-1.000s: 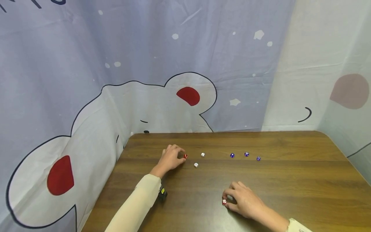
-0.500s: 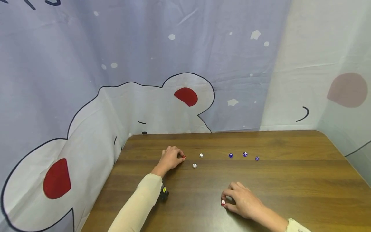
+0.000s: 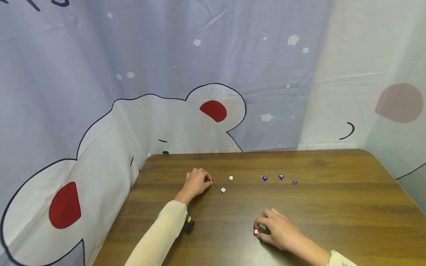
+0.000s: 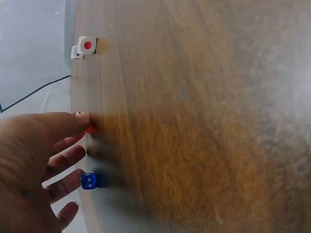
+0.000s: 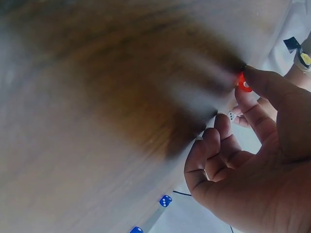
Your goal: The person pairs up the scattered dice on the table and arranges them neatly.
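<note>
In the head view, the left hand is pinching the far red die at the tabletop's far left, beside two white dice; the right hand is pinching the near red die. In the left wrist view, a blue die is sitting near the left hand. In the right wrist view, another blue die is showing.

I see a brown wood-grain table w/ rounded far corners, right by a hanging grey-blue cloth w/ white specks. A big white cartoon shape w/ blk outline & red patches fills its lower L; R end's paler w/ a faded pink patch. Soft sheen on the table's near side.
</note>
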Demonstrator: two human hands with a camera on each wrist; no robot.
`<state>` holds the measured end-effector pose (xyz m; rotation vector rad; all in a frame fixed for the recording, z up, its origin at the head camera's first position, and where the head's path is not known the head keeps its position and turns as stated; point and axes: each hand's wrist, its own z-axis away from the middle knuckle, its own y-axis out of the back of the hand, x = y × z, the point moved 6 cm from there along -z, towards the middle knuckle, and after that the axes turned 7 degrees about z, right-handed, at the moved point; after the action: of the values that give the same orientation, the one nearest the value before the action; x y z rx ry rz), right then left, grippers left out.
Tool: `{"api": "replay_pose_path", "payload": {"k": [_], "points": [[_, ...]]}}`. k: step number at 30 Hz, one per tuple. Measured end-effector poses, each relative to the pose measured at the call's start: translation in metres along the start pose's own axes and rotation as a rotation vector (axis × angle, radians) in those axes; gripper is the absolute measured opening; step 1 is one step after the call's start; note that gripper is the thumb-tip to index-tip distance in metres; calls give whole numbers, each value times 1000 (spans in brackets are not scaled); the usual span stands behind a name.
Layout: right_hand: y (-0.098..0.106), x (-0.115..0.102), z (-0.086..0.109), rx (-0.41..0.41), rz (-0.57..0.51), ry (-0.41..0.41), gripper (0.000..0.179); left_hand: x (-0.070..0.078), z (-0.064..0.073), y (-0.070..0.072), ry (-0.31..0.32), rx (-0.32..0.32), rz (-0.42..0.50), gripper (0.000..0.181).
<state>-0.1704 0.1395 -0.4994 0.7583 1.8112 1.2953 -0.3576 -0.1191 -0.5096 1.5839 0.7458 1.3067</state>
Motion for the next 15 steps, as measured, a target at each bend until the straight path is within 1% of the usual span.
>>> {"api": "replay_pose_path", "payload": {"k": [8, 15], "points": [[0, 0, 0, -10, -1, -4, 20, -1, 4, 0, 21, 27, -3, 14], [1, 0, -2, -21, -6, -1, 20, 2, 10, 0, -8, 16, -18, 11]]}}
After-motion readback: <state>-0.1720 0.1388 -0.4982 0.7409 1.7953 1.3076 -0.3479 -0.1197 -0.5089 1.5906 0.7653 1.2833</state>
